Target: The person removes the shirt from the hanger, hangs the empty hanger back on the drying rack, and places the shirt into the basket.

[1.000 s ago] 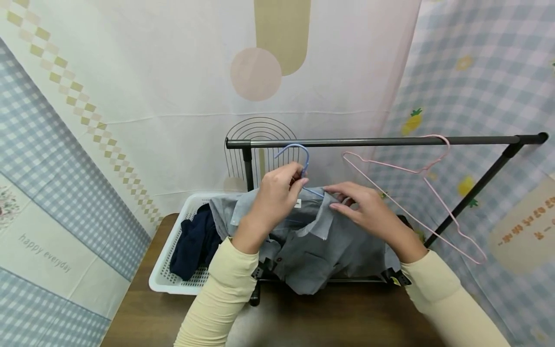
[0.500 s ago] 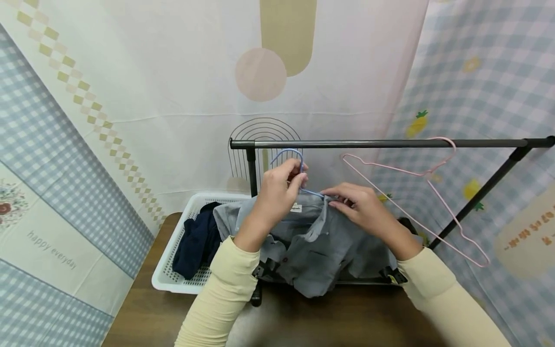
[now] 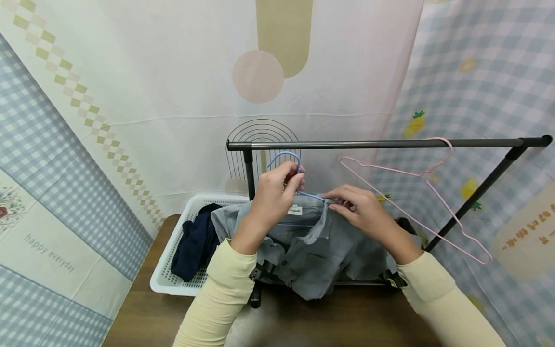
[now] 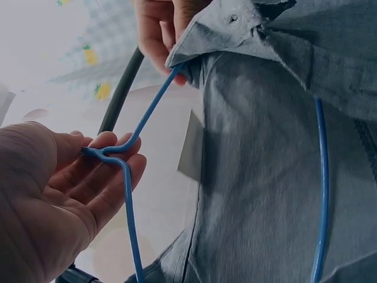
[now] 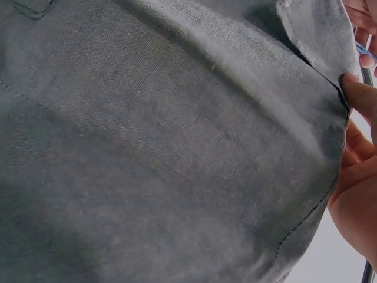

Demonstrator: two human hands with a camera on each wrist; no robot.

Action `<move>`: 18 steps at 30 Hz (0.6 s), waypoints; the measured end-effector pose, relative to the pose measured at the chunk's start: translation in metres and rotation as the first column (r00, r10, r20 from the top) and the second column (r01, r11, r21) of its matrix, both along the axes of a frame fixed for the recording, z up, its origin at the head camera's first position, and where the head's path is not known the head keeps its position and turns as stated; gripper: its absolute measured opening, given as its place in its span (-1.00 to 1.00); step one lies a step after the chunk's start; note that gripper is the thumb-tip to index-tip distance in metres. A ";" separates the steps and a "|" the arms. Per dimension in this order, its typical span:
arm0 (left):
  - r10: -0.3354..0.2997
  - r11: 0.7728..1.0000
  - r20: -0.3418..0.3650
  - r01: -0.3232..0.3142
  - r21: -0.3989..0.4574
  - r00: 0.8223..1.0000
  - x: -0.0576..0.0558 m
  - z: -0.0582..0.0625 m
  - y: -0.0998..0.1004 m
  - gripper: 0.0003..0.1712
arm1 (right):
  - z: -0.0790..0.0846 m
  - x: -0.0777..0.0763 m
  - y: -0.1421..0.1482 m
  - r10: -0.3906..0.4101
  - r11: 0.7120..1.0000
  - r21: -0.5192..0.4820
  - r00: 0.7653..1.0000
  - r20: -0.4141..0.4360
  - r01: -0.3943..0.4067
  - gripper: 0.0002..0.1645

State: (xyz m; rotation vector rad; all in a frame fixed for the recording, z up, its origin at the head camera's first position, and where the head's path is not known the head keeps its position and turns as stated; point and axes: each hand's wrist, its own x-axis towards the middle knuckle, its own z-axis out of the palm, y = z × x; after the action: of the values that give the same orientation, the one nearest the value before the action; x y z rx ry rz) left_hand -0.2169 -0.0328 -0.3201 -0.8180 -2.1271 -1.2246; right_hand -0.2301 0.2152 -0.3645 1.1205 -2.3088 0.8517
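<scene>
A blue wire hanger (image 3: 284,153) sits partly inside a grey collared shirt (image 3: 312,270), its hook sticking up above the collar. My left hand (image 3: 272,195) pinches the hanger at the base of the hook. In the left wrist view, the twisted neck of the hanger (image 4: 128,197) lies between the thumb and fingers. My right hand (image 3: 362,208) pinches the shirt's collar edge by the right arm of the hanger. From the right wrist view, the thumb presses on the grey cloth (image 5: 177,147). The hanger's shoulder ends are hidden under the shirt.
A black garment rail (image 3: 329,144) runs behind the hands, with a pink hanger (image 3: 394,168) hooked on its right part. At the left, a white basket (image 3: 173,286) holds dark navy clothing (image 3: 195,243). Both stand on a brown wooden table (image 3: 138,308).
My left hand and the hanger hook have shifted slightly left and down. The right side of the collar has been drawn up along the hanger, and more of the shirt's label shows.
</scene>
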 end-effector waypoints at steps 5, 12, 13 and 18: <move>-0.005 1.000 0.011 0.004 0.010 1.000 0.002 0.001 -0.004 -0.88 | -0.004 0.000 0.005 -0.020 1.000 -0.007 0.999 -0.044 0.019 -0.58; 0.006 1.000 0.018 -0.006 0.013 1.000 0.004 0.003 -0.009 -0.87 | -0.010 -0.001 0.014 -0.006 1.000 -0.017 0.998 -0.058 0.005 -0.55; 0.005 1.000 0.017 -0.006 0.015 1.000 0.005 0.003 -0.010 -0.88 | -0.010 -0.001 0.016 -0.004 1.000 -0.018 0.998 -0.058 0.003 -0.54; 0.006 1.000 0.001 -0.006 0.023 1.000 0.006 0.004 -0.012 -0.88 | -0.014 -0.001 0.026 0.002 0.999 -0.033 0.999 -0.051 -0.004 -0.51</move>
State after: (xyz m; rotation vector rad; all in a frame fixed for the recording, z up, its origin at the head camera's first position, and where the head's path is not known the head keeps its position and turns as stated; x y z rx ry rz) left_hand -0.2110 -0.0444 -0.3160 -0.8008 -2.1105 -1.2451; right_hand -0.2310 0.2408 -0.3787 1.1192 -2.2438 0.8494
